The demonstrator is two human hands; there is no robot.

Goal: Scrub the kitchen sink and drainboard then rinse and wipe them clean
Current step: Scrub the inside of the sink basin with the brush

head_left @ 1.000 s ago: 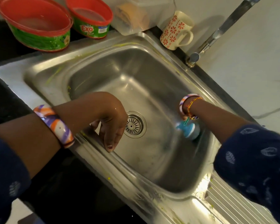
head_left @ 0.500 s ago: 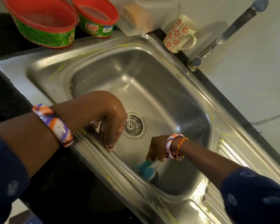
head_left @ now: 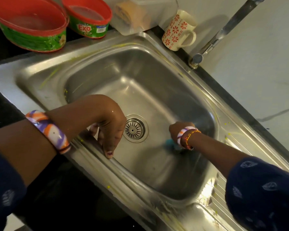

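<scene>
Scrubbing is the step in hand: the right hand (head_left: 178, 129) grips a blue scrubber (head_left: 169, 144) on the sink (head_left: 107, 72) floor beside the drain (head_left: 134, 129). The left hand (head_left: 109, 129) rests on the near rim, fingers relaxed, holding nothing. Next likely come the yellow-streaked walls and the drainboard (head_left: 232, 144), needing firm pressure.

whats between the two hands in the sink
The round drain strainer sits between the left hand and right hand, on bare steel basin floor, in the head view.
</scene>
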